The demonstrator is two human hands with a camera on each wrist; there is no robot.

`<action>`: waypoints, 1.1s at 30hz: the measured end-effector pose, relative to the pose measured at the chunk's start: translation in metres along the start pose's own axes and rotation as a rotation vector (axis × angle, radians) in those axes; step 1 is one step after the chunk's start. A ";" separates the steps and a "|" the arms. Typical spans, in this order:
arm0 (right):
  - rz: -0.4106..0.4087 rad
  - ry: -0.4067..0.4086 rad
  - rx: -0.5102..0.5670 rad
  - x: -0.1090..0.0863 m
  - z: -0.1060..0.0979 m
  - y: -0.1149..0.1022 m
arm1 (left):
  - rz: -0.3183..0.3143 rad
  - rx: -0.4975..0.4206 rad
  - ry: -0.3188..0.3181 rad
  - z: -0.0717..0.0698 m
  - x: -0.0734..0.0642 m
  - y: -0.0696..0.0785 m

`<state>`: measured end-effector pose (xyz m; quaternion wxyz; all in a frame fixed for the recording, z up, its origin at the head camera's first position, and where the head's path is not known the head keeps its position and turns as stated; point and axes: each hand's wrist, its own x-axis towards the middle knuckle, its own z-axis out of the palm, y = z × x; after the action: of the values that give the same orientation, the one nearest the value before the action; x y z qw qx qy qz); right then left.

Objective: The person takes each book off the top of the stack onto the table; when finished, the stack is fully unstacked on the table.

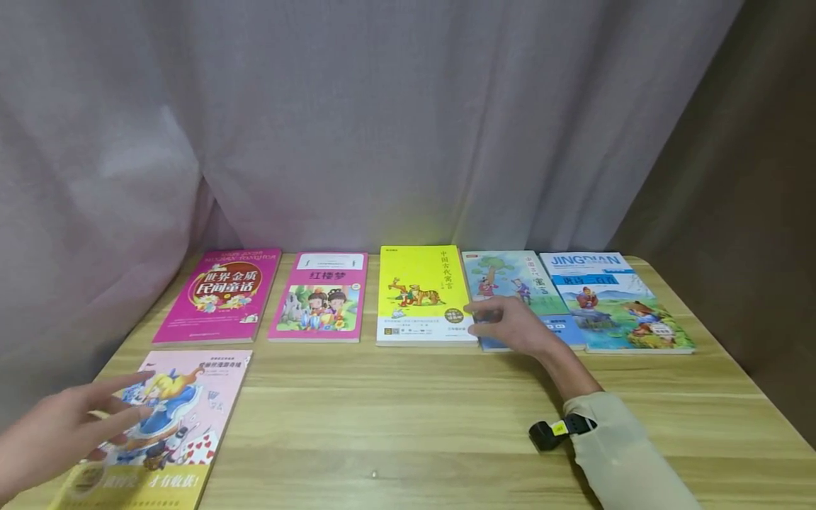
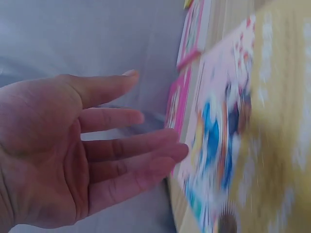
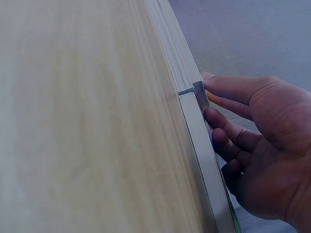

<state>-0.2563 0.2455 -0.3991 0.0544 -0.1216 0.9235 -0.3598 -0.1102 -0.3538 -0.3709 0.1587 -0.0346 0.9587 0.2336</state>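
Note:
My right hand point(image 1: 510, 326) reaches over the green and blue book point(image 1: 503, 276), with thumb and fingertips at the lower right corner of the yellow book point(image 1: 417, 283). In the right wrist view, the loosely bent fingers point(image 3: 233, 128) lie right by the books' edges, the thumb close over the corner. My left hand point(image 1: 60, 432) hovers over the pink and yellow book point(image 1: 185, 425) at the front left. Its fingers are spread and relaxed, and the left wrist view shows nothing in the palm point(image 2: 43, 150).
A magenta book point(image 1: 219, 297) and a pink book point(image 1: 319, 297) lie at the back left. At the far right is a blue and white book point(image 1: 618, 304). All rest flat on the wooden table point(image 1: 370, 432), with a grey curtain point(image 1: 344, 127) behind.

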 end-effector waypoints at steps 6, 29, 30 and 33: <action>0.008 0.006 -0.003 0.000 0.000 -0.001 | 0.222 -0.066 0.052 0.002 0.015 0.050; 0.002 0.005 0.010 -0.001 0.002 -0.002 | 0.472 -0.412 -0.139 0.043 0.104 0.181; 0.004 0.005 0.009 -0.001 0.002 -0.002 | 0.476 -0.422 -0.143 0.045 0.107 0.186; 0.004 0.006 0.007 -0.002 0.001 -0.003 | 0.470 -0.434 -0.150 0.053 0.118 0.198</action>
<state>-0.2541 0.2435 -0.3977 0.0526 -0.1184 0.9226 -0.3634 -0.2345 -0.1526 -0.3663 0.1593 0.1720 0.8540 0.4645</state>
